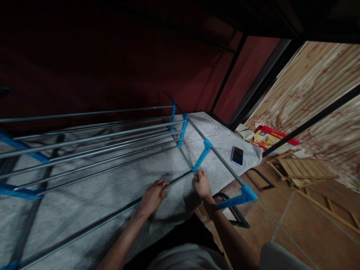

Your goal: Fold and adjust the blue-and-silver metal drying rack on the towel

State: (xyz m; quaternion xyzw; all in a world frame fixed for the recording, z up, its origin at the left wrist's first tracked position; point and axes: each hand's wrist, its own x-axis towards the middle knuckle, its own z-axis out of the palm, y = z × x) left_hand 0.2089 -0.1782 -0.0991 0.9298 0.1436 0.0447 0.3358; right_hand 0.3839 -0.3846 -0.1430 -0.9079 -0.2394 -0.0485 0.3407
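Note:
A rack of grey metal tubes (112, 139) and blue plastic connectors lies across a light cloth. My left hand (153, 197) is wrapped around the nearest long tube (181, 179), a short way from its right end. At that end, the tube meets the foot of a blue plastic connector (201, 157). My right hand (203, 184) pinches this joint from the near side; its fingertips partly cover the spot. Another blue connector (239, 198) hangs off the end of the slanting crossbar (227, 167), just past my right wrist.
A phone (237, 156) lies on the cloth (219, 125) to the right. Beyond the edge are a red and yellow box (270, 138), a folded wooden chair (303, 172) and black metal legs (261, 178) on the tiled floor (277, 213). A dark bed-like frame bar (309, 122) crosses at right.

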